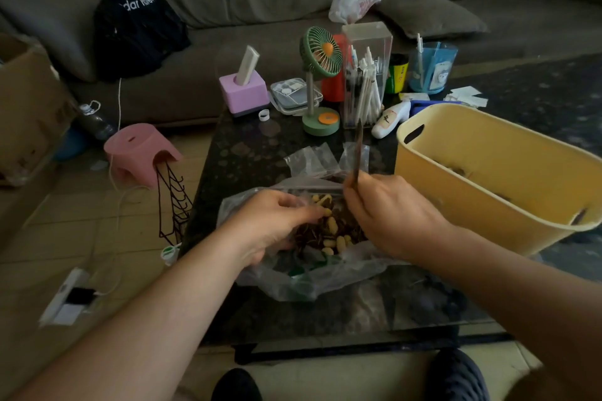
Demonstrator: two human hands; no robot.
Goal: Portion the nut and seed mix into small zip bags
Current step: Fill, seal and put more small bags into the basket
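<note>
Head view: left hand (277, 221) amid nut mix (332, 231), right hand (391, 212) around a thin stick (358, 150).

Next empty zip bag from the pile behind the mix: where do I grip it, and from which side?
Judging by how they lie, pinch a raised corner of the nearest empty zip bag, coming from above on the left. The bags lie flat and overlapping on the table, so only the lifted edges offer a grip; the right hand and the thin bag it holds block the right.

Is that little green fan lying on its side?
No, the green fan stands upright on its round base on the dark table, behind the empty zip bags.
</note>
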